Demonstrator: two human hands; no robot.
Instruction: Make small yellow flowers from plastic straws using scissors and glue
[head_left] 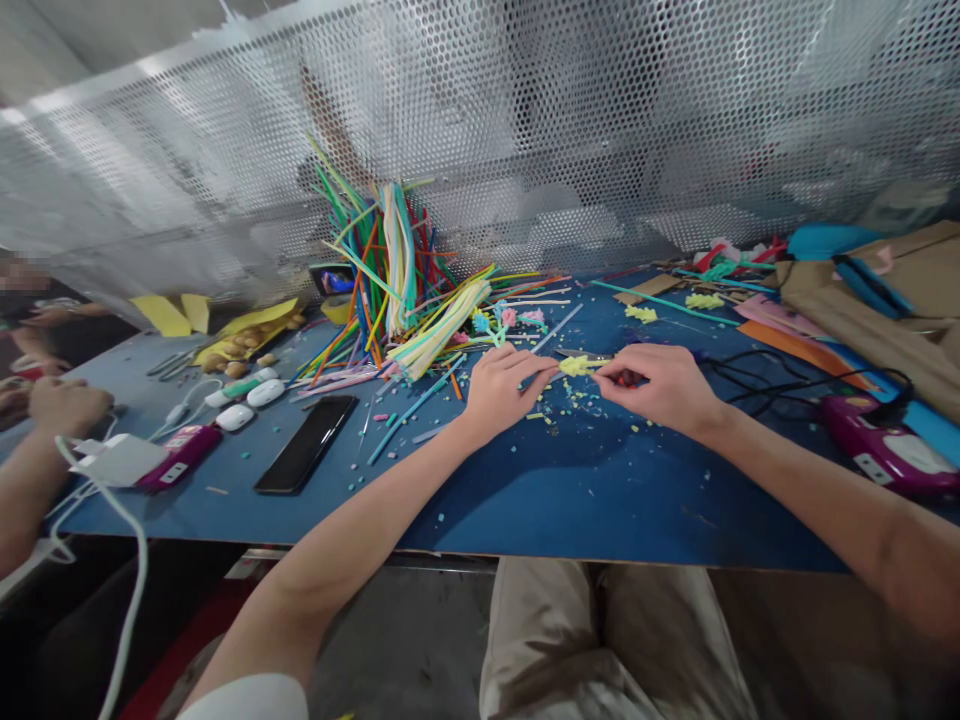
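My left hand (504, 388) pinches the left end of a fuzzy yellow pipe-cleaner piece (576, 366) just over the table. On its other side, my right hand (664, 385) is closed, thumb and fingertips together at the right end of the same piece. A metal blade (589, 354) shows just behind the piece, and something black and orange shows under my right fingers. I cannot tell if that is a scissors handle or if the hand grips it. Tiny yellow and blue clippings lie below. Two similar yellow pieces (641, 314) rest farther back.
Bundles of coloured pipe cleaners (401, 260) stand against a perforated metal screen (480, 130). A black phone (306, 445), white chargers (124, 460) and a purple power strip (184, 455) are at left. At right lie another purple power strip (885, 445), cables and brown paper (847, 290). Other people's hands (71, 405) are far left.
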